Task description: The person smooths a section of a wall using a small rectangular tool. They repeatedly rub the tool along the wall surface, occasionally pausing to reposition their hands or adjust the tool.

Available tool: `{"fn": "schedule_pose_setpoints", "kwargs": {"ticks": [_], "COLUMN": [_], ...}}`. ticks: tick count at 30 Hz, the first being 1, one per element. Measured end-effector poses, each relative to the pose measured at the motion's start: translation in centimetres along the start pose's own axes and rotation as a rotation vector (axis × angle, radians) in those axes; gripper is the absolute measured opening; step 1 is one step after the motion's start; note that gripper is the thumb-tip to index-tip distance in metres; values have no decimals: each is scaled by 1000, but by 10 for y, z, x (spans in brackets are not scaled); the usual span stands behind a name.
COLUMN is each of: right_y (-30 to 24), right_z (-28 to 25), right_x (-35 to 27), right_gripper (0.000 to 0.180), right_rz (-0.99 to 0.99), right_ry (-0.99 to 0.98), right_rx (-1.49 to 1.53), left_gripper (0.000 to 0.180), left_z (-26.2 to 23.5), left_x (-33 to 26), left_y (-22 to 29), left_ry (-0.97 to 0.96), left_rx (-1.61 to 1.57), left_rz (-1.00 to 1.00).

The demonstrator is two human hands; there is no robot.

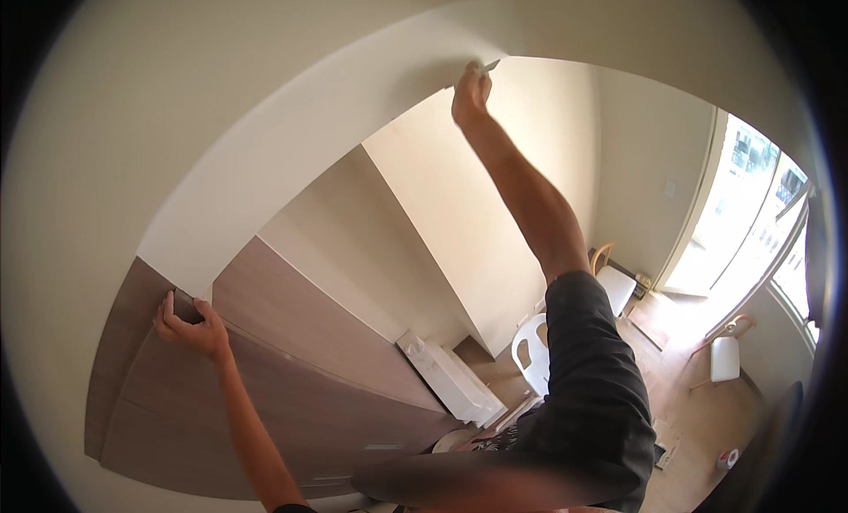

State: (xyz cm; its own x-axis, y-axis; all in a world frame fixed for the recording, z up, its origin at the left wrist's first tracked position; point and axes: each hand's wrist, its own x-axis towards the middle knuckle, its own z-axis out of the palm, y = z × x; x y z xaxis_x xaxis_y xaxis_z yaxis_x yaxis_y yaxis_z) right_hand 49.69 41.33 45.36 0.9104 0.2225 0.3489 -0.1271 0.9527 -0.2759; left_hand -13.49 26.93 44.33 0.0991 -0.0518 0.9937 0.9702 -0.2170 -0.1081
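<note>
A high view down from near the ceiling is shown. The right hand [471,94] is raised to the top edge of a white wall panel [291,151], its grip closed on a thin pale tool [488,66] whose tip is pressed at the ceiling joint. The left hand [190,328] is clamped on the top corner of a wood-grain cabinet [291,372], seemingly for balance. Work along the joint appears to be in hand; a steady reach further along the edge is likely called for next. Far below, 2 white chairs [533,352], a wooden floor [698,407] and a bright glass door [751,213] are seen.
</note>
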Motion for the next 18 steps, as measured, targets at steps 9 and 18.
{"fn": "schedule_pose_setpoints", "kwargs": {"ticks": [9, 18], "right_y": [-60, -202], "right_z": [-94, -532], "right_x": [-61, -206], "right_gripper": [43, 58], "right_rz": [500, 600], "right_ry": [-225, 280], "right_rx": [-104, -1272], "left_gripper": [34, 35], "left_z": [6, 25], "left_x": [13, 34], "left_y": [-27, -75], "left_ry": [12, 46], "left_rx": [133, 133], "left_rz": [-1, 176]}}
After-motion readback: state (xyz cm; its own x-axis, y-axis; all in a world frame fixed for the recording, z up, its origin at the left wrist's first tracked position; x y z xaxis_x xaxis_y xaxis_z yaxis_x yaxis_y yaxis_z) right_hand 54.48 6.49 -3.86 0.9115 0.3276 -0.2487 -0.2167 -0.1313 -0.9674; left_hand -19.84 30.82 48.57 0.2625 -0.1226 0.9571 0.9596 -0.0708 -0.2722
